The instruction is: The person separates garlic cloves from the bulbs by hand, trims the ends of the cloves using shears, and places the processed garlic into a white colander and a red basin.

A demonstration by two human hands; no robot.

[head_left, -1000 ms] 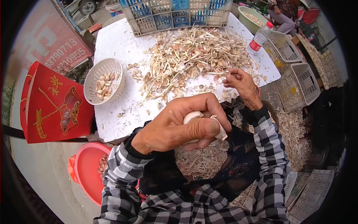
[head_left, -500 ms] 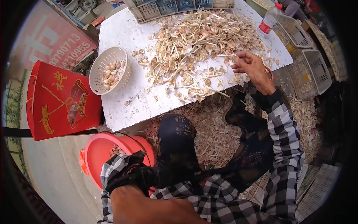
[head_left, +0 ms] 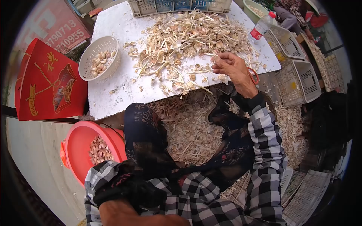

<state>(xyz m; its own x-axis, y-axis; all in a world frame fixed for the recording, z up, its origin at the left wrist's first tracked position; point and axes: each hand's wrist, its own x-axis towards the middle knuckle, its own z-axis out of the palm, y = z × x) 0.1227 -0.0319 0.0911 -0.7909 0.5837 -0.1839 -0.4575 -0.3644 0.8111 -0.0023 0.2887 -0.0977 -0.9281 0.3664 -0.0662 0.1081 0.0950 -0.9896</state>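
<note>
My right hand [head_left: 232,69] is over the front right part of the white tabletop [head_left: 109,101], thumb and fingertips pinched on a pale garlic stalk at the edge of the pile of garlic skins and stalks [head_left: 188,34]. A red band circles that wrist. My left hand [head_left: 139,218] is at the bottom edge, close to the camera; its fingers are out of view. On the table's left stands a white perforated basket [head_left: 86,60] with peeled cloves [head_left: 102,62] in it.
A red basin [head_left: 77,150] with unpeeled cloves is below the table's left side, beside a red gift bag [head_left: 49,83]. A bottle [head_left: 260,28] and crates [head_left: 299,81] stand right. Another person [head_left: 288,17] is at top right. Skins cover the ground.
The whole view has shifted, so the table and my right hand appear further left. More cloves in the red basin now show. My right hand keeps its pinch by the pile.
</note>
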